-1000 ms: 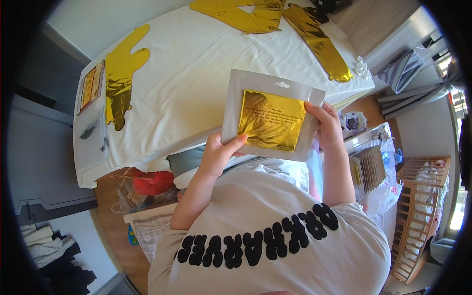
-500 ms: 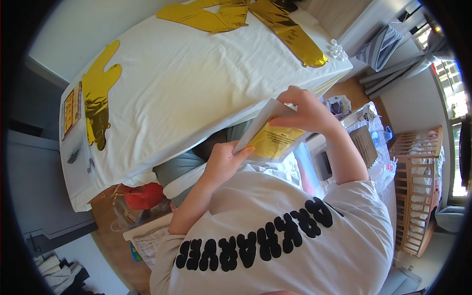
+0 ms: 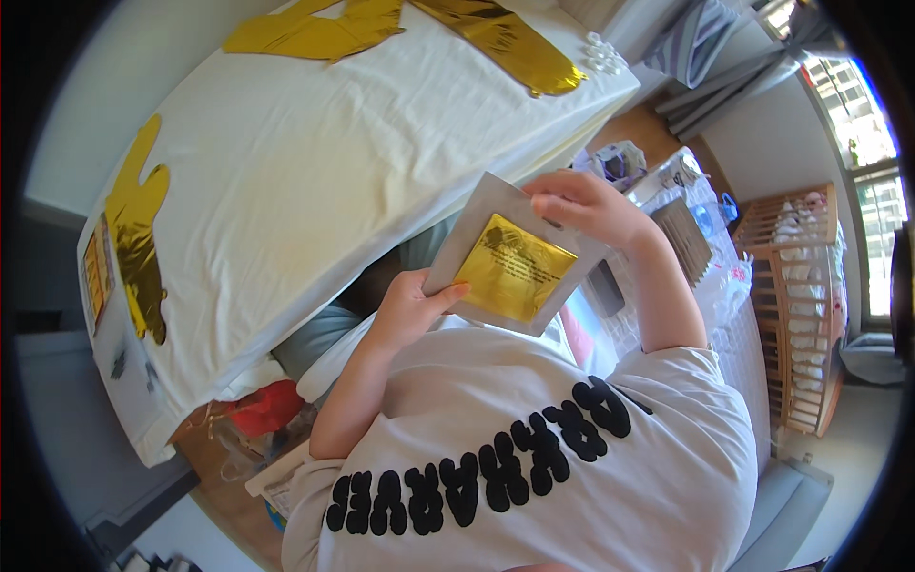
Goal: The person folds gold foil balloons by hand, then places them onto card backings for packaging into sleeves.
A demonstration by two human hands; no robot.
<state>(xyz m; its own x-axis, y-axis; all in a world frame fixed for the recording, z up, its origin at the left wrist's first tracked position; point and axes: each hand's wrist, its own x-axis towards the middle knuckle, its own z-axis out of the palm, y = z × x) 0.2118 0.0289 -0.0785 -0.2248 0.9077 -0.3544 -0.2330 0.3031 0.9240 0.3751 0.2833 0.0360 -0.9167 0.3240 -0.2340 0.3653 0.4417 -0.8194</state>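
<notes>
A flat packet (image 3: 457, 221) with a pale grey border holds a folded gold foil balloon (image 3: 516, 271) behind its clear front, with dark print across it. My left hand (image 3: 412, 311) pinches the packet's lower left edge, thumb on the front. At the upper right corner my right hand (image 3: 589, 208) is closed with bent fingers on the packet's edge. The packet is tilted in front of my chest. Flat gold foil balloons lie on the white-covered table: one with a curved shape (image 3: 138, 238) at the left, an angular one (image 3: 315, 33) and a long one (image 3: 505, 48) at the far side.
The white table cover (image 3: 276, 181) ends in an edge just beyond my hands. A white ribbon bundle (image 3: 602, 54) sits at its far right corner. To the right stand a plastic-covered surface with a bottle (image 3: 708, 217) and a wooden crib (image 3: 789, 305). A red bag (image 3: 265, 408) lies under the table.
The packet has turned so that its front faces up more fully. My right hand has shifted along its upper edge. The whole view has swung slightly to the right.
</notes>
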